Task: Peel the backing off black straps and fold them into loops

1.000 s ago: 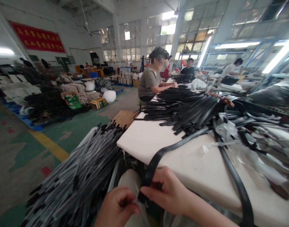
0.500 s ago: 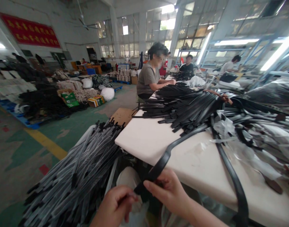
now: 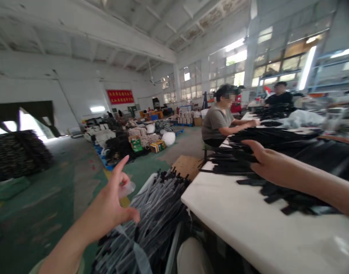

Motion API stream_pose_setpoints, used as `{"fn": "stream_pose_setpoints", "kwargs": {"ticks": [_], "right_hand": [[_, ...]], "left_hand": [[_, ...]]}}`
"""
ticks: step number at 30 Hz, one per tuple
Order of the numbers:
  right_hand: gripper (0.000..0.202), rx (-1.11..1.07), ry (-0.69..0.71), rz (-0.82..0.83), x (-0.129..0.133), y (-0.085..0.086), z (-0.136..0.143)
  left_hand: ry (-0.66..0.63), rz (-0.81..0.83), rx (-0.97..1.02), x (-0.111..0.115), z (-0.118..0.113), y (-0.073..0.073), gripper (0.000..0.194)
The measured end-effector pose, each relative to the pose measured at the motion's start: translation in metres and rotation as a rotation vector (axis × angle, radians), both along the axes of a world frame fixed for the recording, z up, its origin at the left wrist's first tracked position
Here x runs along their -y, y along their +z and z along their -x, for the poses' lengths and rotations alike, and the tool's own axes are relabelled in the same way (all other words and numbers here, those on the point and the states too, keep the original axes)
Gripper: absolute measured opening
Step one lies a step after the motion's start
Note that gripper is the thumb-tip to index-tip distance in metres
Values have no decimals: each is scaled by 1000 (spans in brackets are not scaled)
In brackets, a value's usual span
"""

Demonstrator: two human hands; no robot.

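My left hand (image 3: 117,201) is raised over the pile of plastic-wrapped black straps (image 3: 160,209), thumb and fingers apart. A small piece of clear plastic (image 3: 127,189) clings at its fingers, and a translucent strip (image 3: 140,255) hangs below the hand. Over the white table (image 3: 220,207), my right hand (image 3: 262,158) reaches to the heap of black straps (image 3: 319,156). Its thumb and fingers are at the ends of the dark straps; the fingertips are partly hidden, so what they hold cannot be made out.
A person in a grey shirt (image 3: 218,121) sits at the table's far side, and a person in black (image 3: 279,99) is farther back. Cardboard (image 3: 187,165) lies beyond the wrapped straps. Bundles and boxes (image 3: 157,146) stand on the floor. My knee (image 3: 193,257) is beside the table edge.
The view has swung left and up. My hands have moved apart: the left opened and rose over the wrapped straps, the right let go of the long black strap and reached to the heap.
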State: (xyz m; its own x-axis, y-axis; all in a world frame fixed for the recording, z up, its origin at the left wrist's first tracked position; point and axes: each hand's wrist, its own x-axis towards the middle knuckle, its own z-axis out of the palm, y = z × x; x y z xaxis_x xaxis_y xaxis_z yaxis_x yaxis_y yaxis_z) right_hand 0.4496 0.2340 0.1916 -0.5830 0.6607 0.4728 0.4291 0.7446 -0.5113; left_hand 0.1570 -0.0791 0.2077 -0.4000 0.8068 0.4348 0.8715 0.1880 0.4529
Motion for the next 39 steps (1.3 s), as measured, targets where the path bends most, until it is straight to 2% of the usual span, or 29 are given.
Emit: {"fn": "stream_pose_setpoints", "kwargs": {"ticks": [1,2,4,6,11,14,18,25,28,33,36,39], "right_hand": [[64,80,-36,-146,0,5,3],[72,143,-10,-232,2,9,5],[90,194,160,-278,9,14,13],[103,152,311,-304,22,15,23],[124,41,319,-499,68,9,57],[128,-4,356,-540,89,10,74],[125,-63,387,-538,99,20,91],[122,-221,482,-597,118,38,120],[123,-320,557,-636,138,52,127],[126,-406,701,-620,182,86,131],[125,-445,787,-580,204,102,132],[124,-473,875,-535,222,109,135]], "left_hand": [[28,18,-43,3,-1,7,126],[67,33,-79,7,-3,11,126],[150,47,-133,15,-10,16,129],[201,42,-162,23,-20,19,132],[275,56,-224,29,-53,29,134],[346,88,-279,32,-67,39,134],[430,105,-319,46,-79,50,136],[630,138,-373,96,-107,60,137],[753,143,-401,123,-124,67,134],[966,115,-469,167,-146,86,135],[1036,85,-530,186,-155,96,131],[1047,47,-589,198,-161,102,123]]}}
